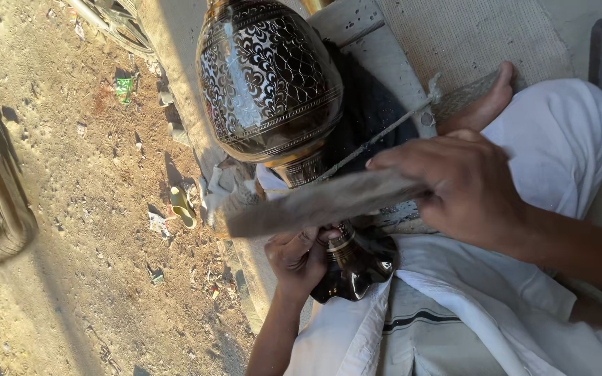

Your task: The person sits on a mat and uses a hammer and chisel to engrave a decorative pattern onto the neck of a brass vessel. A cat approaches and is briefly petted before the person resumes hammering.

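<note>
Vase: a dark, engraved metal vase (269, 83) with brass bands lay tilted across the person's lap, its broad body toward the top of the view and its foot (353, 268) down by the white garment (454, 313).
Support: the vase body rested against a black cloth (371, 104) on a grey wooden block (384, 49); contact underneath was hidden.
Left hand: the left hand (299, 259) was at the narrow stem beside the foot, fingers (283, 244) curled; it appeared to hold a small tool against the metal, though the tool itself could not be made out.
Right hand: the right hand (465, 184) was closed round the end of a worn wooden mallet (315, 204), fingers wrapped tight, the mallet head hanging over the left hand.
Step in hand: judged to be chasing or engraving at the stem, with the mallet poised above the tool.
Next move calls for: a short, square blow on the tool head, the vase kept from rolling and the left fingers clear.
Surroundings: a bare foot (485, 104) rested on woven matting (468, 35); littered dirt ground (85, 174) lay to the side.
</note>
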`<state>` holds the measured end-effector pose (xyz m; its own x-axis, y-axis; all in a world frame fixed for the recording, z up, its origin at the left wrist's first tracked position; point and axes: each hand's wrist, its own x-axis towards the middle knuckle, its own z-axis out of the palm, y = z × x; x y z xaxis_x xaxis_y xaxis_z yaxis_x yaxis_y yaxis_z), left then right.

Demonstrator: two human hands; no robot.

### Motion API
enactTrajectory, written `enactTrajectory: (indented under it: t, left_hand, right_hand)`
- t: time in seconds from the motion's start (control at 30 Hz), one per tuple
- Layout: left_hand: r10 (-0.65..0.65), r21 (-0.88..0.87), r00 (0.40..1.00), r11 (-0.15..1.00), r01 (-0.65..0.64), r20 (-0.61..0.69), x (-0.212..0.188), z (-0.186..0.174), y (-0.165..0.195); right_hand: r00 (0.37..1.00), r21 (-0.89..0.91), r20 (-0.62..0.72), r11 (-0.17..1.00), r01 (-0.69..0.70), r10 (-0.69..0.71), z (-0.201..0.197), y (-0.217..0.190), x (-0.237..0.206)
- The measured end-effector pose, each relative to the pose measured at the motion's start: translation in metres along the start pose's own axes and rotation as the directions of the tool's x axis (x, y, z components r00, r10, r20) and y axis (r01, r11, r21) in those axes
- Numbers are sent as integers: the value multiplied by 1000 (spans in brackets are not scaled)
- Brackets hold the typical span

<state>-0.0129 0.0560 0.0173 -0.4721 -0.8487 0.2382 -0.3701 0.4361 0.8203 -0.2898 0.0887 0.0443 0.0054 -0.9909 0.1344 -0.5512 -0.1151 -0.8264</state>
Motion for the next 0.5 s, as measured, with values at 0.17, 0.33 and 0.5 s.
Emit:
enactTrajectory:
  t: [0.17,0.33,0.5]
  left_hand:
    - [6,-28,1000,1000,-6,-4,1,0,-1]
    - [-64,-68,997,995,66,34,-2,0,-6]
    - [-23,-106,999,994,26,31,-5,2,-13]
  right_hand:
    - [996,-179,0,980,82,-84,1,-4,1]
    - [995,67,-28,994,-92,94,4,-5,-1]
    - [995,32,-44,995,-93,94,6,1,-5]
